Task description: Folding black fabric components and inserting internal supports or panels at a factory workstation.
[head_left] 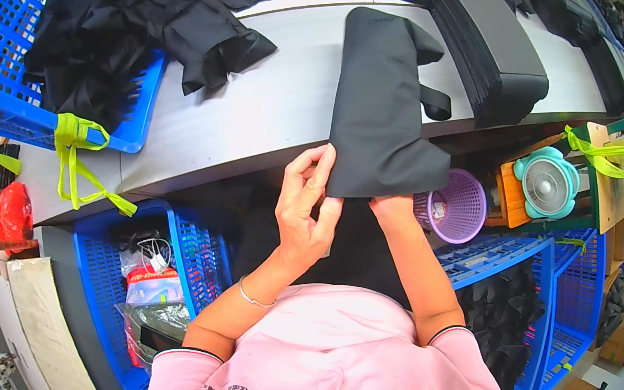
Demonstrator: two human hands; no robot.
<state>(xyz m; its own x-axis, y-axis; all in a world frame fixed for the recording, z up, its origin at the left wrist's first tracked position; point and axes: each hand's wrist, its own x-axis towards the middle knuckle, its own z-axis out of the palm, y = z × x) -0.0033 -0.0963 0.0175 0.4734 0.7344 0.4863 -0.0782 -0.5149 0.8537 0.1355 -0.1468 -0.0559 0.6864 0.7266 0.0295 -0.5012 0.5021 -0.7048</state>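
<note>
A black fabric pouch, long and soft with a strap loop at its right side, lies over the table's front edge, its near end toward me. At its lower left corner my left hand pinches the edge, the thumb below and the fingers raised along the side. The wrist of my right hand reaches to the pouch's near edge, and its fingers are hidden under or inside the fabric. Right of the pouch stands a stack of folded black pieces on the grey table.
A blue basket heaped with black pouches sits at the left. Below are another blue basket with bagged items, a purple bin, a small teal fan and blue crates with black fabric. Yellow-green straps hang nearby.
</note>
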